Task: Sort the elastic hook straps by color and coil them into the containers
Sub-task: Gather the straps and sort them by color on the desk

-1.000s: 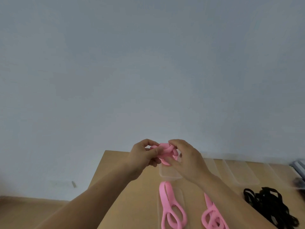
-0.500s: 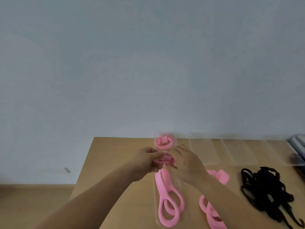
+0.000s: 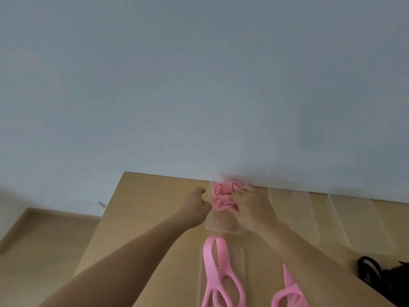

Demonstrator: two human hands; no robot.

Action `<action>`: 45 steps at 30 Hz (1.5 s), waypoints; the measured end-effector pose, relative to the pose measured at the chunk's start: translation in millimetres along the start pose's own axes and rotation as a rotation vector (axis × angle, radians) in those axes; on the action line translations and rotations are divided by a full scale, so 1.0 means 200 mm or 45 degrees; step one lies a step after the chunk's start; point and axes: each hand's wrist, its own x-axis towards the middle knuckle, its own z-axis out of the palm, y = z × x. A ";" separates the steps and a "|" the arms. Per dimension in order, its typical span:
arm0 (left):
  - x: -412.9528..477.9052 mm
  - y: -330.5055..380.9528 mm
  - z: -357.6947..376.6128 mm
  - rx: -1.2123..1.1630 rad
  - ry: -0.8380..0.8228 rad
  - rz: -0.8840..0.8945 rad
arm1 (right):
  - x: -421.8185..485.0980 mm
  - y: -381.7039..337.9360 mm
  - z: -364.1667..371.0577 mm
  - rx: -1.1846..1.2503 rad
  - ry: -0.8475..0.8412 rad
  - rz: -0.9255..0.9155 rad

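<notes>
Tan wooden tabletop (image 3: 155, 207): matt, smooth. Clear oblong plastic container (image 3: 221, 227) between left hand (image 3: 194, 204) and right hand (image 3: 250, 204): glossy, see-through. Pink coiled elastic straps (image 3: 223, 188) at right fingertips: matt, smooth, rubbery-looking.

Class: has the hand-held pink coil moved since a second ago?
Yes. The pink coil went down into the clear container, settling just nearer than the far coil.
</notes>
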 end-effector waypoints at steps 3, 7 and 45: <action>0.03 0.00 0.04 -0.013 -0.034 -0.022 | 0.05 0.03 0.09 -0.006 -0.072 -0.027; 0.03 0.00 0.06 0.001 -0.005 0.012 | 0.05 0.04 0.16 -0.076 -0.055 -0.085; 0.21 -0.01 0.14 0.752 0.332 0.657 | -0.01 0.08 0.16 -0.007 0.015 0.158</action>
